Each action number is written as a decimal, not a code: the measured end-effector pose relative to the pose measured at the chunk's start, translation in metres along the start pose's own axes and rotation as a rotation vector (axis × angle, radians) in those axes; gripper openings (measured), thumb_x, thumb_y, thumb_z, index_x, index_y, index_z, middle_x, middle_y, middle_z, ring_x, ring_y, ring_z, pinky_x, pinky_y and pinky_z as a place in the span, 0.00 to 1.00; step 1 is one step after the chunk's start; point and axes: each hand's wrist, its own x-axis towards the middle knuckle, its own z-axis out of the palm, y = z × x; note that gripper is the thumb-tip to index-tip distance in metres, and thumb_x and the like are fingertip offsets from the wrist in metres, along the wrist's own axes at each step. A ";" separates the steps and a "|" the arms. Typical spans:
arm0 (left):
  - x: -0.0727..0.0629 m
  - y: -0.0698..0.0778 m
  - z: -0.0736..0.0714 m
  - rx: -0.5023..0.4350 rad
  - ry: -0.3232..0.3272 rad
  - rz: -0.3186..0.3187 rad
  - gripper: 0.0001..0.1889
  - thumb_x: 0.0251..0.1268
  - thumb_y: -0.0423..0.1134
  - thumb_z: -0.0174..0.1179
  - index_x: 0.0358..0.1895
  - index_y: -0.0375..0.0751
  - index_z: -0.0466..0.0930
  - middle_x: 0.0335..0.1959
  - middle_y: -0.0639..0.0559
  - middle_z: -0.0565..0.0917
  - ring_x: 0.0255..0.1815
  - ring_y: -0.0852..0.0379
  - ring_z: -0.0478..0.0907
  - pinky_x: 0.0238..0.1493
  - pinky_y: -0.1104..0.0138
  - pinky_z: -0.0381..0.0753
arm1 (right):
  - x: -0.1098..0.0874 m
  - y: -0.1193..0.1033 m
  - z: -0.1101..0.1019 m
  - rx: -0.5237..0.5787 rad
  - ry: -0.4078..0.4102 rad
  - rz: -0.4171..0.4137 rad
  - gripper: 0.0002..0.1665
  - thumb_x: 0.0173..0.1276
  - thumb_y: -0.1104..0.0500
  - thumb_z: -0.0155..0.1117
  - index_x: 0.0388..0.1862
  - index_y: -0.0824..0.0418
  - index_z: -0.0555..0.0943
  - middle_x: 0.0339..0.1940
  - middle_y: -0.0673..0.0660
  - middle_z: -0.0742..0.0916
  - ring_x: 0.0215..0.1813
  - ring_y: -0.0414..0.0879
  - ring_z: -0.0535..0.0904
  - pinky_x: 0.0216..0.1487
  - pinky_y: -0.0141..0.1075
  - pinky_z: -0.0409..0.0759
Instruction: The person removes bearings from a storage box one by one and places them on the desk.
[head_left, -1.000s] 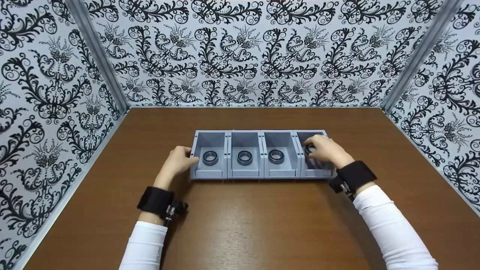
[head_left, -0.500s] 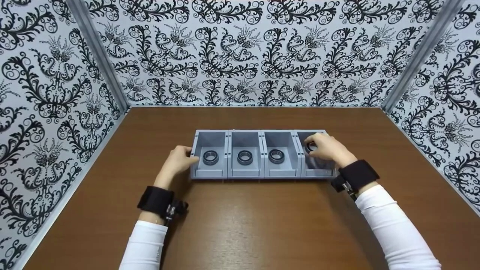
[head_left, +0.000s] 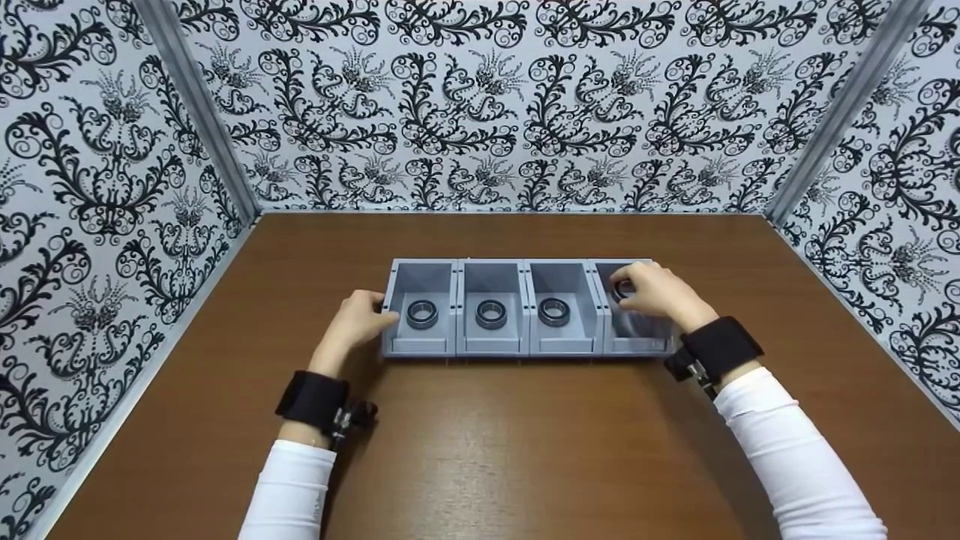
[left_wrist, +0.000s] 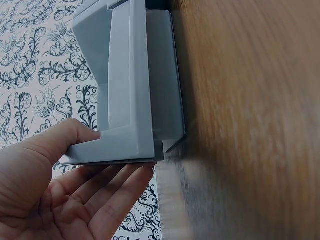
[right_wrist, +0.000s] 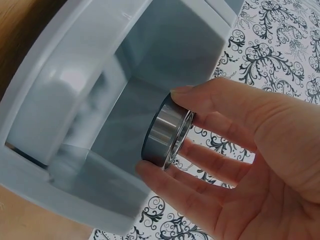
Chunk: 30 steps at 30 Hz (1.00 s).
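Note:
Four joined grey plastic bins stand in a row, with one bearing (head_left: 422,314) in the leftmost, a second bearing (head_left: 491,314) beside it and a third bearing (head_left: 554,312) in the bin after that. My left hand (head_left: 355,322) holds the side wall of the leftmost bin (left_wrist: 117,142), thumb over the rim and fingers along the outside. Above the rightmost bin (right_wrist: 115,165), my right hand (head_left: 664,292) pinches a steel bearing (right_wrist: 162,132) between thumb and fingertips, tilted and apart from the bin floor. In the head view the fingers partly cover this bearing.
The bins stand on a brown wooden table (head_left: 480,442). Patterned panels (head_left: 480,105) enclose the table at the back and both sides, with grey metal posts (head_left: 199,112) at the corners. A black strap with a camera (head_left: 319,401) sits on each wrist.
My right hand has moved slightly up and to the right, carrying the bearing with it. The left hand keeps its hold on the bin wall.

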 end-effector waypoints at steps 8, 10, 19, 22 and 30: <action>0.001 -0.001 -0.001 0.000 0.001 0.007 0.10 0.59 0.36 0.60 0.38 0.32 0.83 0.28 0.49 0.79 0.29 0.55 0.71 0.33 0.68 0.69 | -0.001 -0.003 -0.005 -0.003 -0.009 -0.002 0.26 0.56 0.66 0.65 0.56 0.69 0.81 0.55 0.71 0.83 0.56 0.66 0.77 0.56 0.59 0.75; 0.001 -0.001 -0.001 0.000 0.004 0.009 0.10 0.59 0.36 0.60 0.38 0.32 0.84 0.28 0.49 0.80 0.29 0.55 0.72 0.33 0.68 0.70 | -0.001 -0.003 -0.005 -0.006 -0.010 -0.006 0.26 0.56 0.66 0.65 0.56 0.69 0.81 0.55 0.71 0.83 0.56 0.66 0.78 0.56 0.59 0.75; 0.001 0.001 -0.001 -0.001 -0.005 -0.003 0.12 0.59 0.36 0.60 0.41 0.31 0.85 0.29 0.49 0.81 0.29 0.55 0.71 0.33 0.69 0.68 | -0.001 -0.004 -0.008 -0.014 -0.001 -0.004 0.26 0.56 0.65 0.65 0.56 0.71 0.81 0.53 0.73 0.83 0.53 0.66 0.79 0.51 0.58 0.77; 0.001 0.001 -0.001 0.001 -0.001 -0.006 0.14 0.60 0.36 0.60 0.44 0.31 0.85 0.33 0.47 0.83 0.31 0.54 0.72 0.34 0.68 0.69 | -0.001 -0.004 -0.009 -0.013 0.000 -0.002 0.27 0.55 0.65 0.65 0.56 0.71 0.81 0.53 0.73 0.83 0.52 0.66 0.80 0.51 0.57 0.77; 0.002 -0.001 0.000 0.010 0.008 -0.002 0.12 0.59 0.37 0.60 0.42 0.32 0.85 0.30 0.48 0.82 0.30 0.54 0.72 0.35 0.68 0.69 | -0.002 -0.005 -0.012 -0.012 0.000 -0.017 0.26 0.56 0.65 0.66 0.56 0.70 0.81 0.52 0.72 0.84 0.52 0.66 0.80 0.49 0.57 0.78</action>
